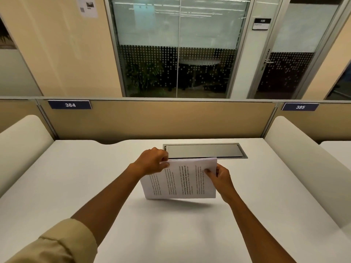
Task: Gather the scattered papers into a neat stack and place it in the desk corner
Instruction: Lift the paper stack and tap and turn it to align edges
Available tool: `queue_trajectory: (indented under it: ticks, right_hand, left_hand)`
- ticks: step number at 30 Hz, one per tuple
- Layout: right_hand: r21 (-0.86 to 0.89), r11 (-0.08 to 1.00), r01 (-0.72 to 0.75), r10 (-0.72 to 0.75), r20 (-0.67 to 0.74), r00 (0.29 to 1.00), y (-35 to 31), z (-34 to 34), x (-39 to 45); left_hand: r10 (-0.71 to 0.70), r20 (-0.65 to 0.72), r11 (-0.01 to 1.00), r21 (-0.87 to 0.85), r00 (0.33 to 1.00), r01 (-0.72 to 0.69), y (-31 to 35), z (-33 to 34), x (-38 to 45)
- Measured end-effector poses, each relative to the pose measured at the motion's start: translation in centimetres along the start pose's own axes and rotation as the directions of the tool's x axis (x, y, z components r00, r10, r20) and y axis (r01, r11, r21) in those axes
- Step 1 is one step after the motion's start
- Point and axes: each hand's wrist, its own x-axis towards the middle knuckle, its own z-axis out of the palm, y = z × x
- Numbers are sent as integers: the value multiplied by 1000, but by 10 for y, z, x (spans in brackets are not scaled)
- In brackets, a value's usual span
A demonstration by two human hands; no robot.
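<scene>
I see both grips holding the papers [180, 179] upright on the counter [76, 177]: left hand [152, 161] pinching the top corner, right hand [220, 176] clasping the side.

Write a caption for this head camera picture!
Both hands hold the papers upright on the desk.

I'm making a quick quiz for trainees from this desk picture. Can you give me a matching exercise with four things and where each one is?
Things:
1. stack of papers
2. metal hatch
3. sign 384
4. sign 385

Places:
A. on the partition, at upper right
B. set into the desk top, behind the hands
C. held on edge between left hand and right hand
D. on the partition, at upper left

Pairs: 1-C, 2-B, 3-D, 4-A
</scene>
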Motion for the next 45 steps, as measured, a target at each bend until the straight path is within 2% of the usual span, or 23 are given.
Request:
queue_trajectory:
  ticks: [5, 8, 10, 12, 14, 15, 17, 22, 27, 30, 34, 39, 45]
  right_hand:
    - [14, 999, -47, 48, -23, 999, 11, -2, -1]
    - [34, 997, -68, 69, -34, 997, 16, -2, -2]
    - [42, 996, -75, 77, -38, 996, 19, -3, -3]
    - [58, 995, -84, 87, -45, 995, 22, -2, -4]
    - [66, 994, -88, 92, -58, 994, 23, 1, -5]
    - [61, 994, -89, 93, -66, 993, 23, 3, -7]
    - [51, 995, -90, 94, -78, 993, 25, 9, -9]
    - [85, 991, -105, 117, -148, 982, 24, 16, -10]
    - [151, 986, -68, 96, -191, 977, 13, 18, -10]
    - [167, 983, -75, 108, -198, 974, 18, 21, -16]
    - [174, 976, -129, 161, -184, 970, 37, 28, -27]
    - [165, 975, -151, 181, -185, 966, 37, 32, -26]
    - [155, 983, -97, 125, -183, 975, 32, 29, -25]
  left_hand:
    - [-179, 97, 977, -103, 979, 188, -34, 8, -17]
    - [-271, 81, 911, -300, 959, 283, -51, 17, -29]
    - [-344, 72, 797, -505, 936, 332, -56, 26, -37]
    - [-407, 73, 600, -730, 910, 327, -53, 41, -48]
    - [-454, 46, 416, -872, 890, 258, -43, 58, -60]
    - [-480, 20, 357, -909, 877, 216, -36, 67, -64]
    - [-535, -37, 312, -937, 844, 156, -24, 81, -69]
    - [-657, -154, 345, -932, 738, 113, -2, 90, -64]
    - [-662, -296, 453, -890, 688, 53, 11, 79, -60]
    - [-647, -333, 501, -864, 686, 54, 11, 88, -65]
    - [-653, -248, 485, -863, 715, 143, 6, 119, -77]
    - [-665, -199, 481, -852, 720, 208, 5, 132, -82]
    - [-656, -261, 535, -823, 708, 192, 0, 120, -80]
